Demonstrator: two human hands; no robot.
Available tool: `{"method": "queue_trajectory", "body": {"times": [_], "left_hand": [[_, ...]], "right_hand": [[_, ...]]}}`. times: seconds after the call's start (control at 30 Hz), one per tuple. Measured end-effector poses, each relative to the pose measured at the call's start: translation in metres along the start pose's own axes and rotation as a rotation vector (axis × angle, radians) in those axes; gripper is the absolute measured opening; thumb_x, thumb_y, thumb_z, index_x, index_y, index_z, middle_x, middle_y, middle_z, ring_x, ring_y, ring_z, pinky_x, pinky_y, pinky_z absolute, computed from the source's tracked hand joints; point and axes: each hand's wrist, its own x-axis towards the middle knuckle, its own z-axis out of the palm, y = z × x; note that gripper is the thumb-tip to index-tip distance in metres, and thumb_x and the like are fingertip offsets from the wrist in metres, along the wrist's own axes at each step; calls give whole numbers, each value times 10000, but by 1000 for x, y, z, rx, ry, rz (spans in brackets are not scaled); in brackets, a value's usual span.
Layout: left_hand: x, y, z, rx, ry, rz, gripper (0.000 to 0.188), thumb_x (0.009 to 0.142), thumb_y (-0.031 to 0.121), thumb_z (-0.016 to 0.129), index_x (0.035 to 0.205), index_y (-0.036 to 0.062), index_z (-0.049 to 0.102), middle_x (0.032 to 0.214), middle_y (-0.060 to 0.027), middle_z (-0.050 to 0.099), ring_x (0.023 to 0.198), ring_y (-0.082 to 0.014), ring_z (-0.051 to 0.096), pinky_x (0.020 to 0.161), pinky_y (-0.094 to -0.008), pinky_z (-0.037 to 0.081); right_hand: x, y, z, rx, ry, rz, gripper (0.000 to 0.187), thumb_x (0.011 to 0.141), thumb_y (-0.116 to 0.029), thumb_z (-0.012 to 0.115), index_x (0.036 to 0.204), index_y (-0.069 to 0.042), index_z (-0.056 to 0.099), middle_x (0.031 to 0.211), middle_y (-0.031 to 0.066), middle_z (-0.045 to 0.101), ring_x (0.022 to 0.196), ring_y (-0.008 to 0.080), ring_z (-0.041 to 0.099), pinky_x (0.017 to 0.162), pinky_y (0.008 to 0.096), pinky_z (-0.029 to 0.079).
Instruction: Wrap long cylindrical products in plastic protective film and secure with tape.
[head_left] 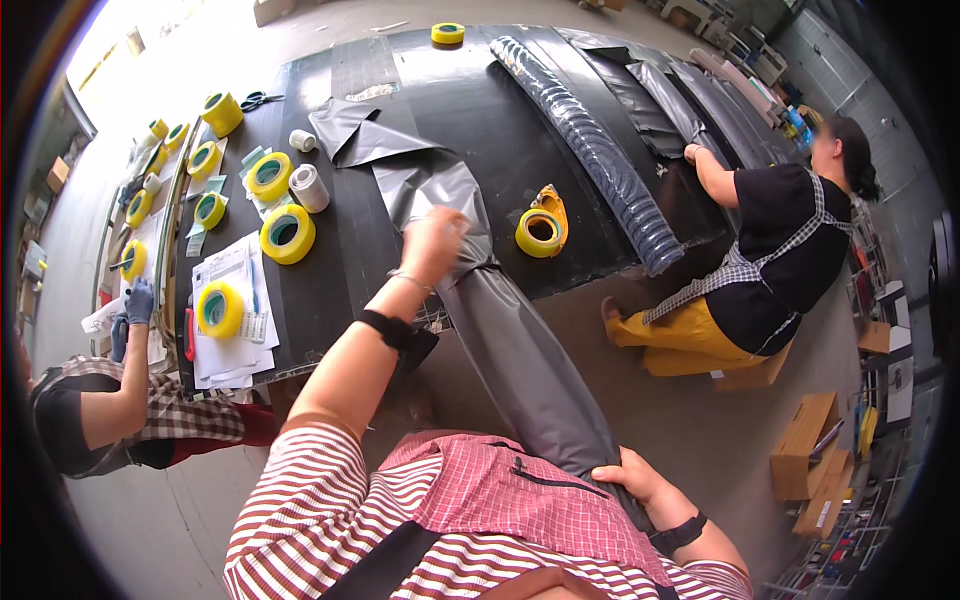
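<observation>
A long roll in grey plastic wrapping [530, 350] slants from the table down to my right hip. Its loose, crumpled far end [385, 145] lies folded on the black tabletop [340, 250]. My right hand [640, 480] grips the near end, thumb on top, with the other fingers mostly hidden. Over the wrapping at the table's front edge is my left hand [435, 245], smeared by motion; its fingers are unclear. Right of it sits an orange tape dispenser [553, 215] with a yellow tape roll [538, 233].
A dark film-wrapped roll [590, 150] lies across the table. Several yellow tape rolls [288, 234], papers [240, 350] and black scissors [260, 100] occupy the left side. A person [770, 230] works at right, another [110, 410] at left. Cardboard boxes [805, 445] stand on the right floor.
</observation>
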Motion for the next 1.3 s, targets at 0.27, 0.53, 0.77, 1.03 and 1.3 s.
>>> {"method": "queue_trajectory", "body": {"times": [0.27,0.53,0.77,1.03,1.3], "left_hand": [[-56,-47,29,-1430,-264,-1030,954,763,712,669,1434,71,447,1453,-130,487,1335,-299,446,1119,-490,315],[-111,18,40,-1463,-414,-1063,833,891,601,606,1455,26,397,1473,-115,465,1365,-258,415,1165,-419,257],[-99,-7,39,-1499,-290,-1127,971,764,714,667,1435,51,438,1470,-118,468,1341,-281,444,1142,-492,287],[-152,48,57,-1461,-571,-1171,873,845,653,623,1451,59,415,1495,-98,441,1360,-260,418,1163,-466,255],[-100,35,50,-1533,-356,-1088,638,882,507,664,1336,75,547,1344,-82,590,1231,-232,547,1108,-404,357]], "right_hand": [[14,8,-9,109,-86,15,756,778,-249,740,1393,67,435,1311,155,573,1175,231,566,1045,336,420],[25,21,-22,274,-121,93,679,805,-222,698,1367,74,459,1293,167,590,1143,243,597,1019,345,451],[33,3,-22,206,-165,120,681,812,-211,684,1383,70,440,1313,164,577,1164,249,586,1031,352,441],[67,-11,-25,252,-173,85,651,839,-241,681,1366,69,455,1287,169,594,1134,259,611,1007,367,470],[101,-53,-26,189,-336,0,1026,763,-490,789,1511,-33,257,1390,95,490,1195,173,538,1001,322,464]]}}
